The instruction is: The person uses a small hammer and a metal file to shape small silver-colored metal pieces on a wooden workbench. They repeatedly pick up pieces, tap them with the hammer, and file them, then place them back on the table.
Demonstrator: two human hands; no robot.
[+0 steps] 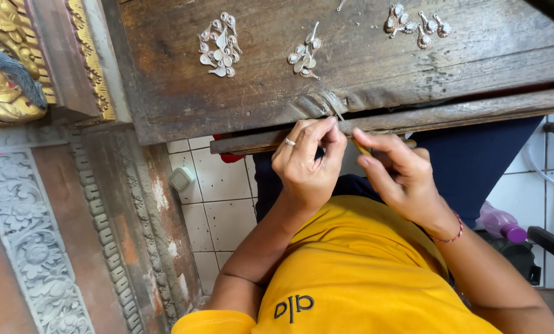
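My left hand (304, 164), with a ring on one finger, pinches something small against the near edge of the worn wooden workbench (351, 93); the piece itself is hidden by the fingertips. My right hand (400, 176), a red string bracelet at its wrist, grips a thin stick-like tool (362, 147) whose tip meets the left fingertips. Three small heaps of silver-coloured metal pieces lie on the bench: one pile (220, 46) at left, one pile (304, 55) in the middle, one pile (413, 21) at the far right.
A carved, gilded wooden pillar (17, 68) and carved grey stone border (29, 235) stand at left. White floor tiles (218, 204) show below the bench. A purple-capped bottle (502, 224) lies on the floor at right. My yellow shirt (363, 272) fills the lower view.
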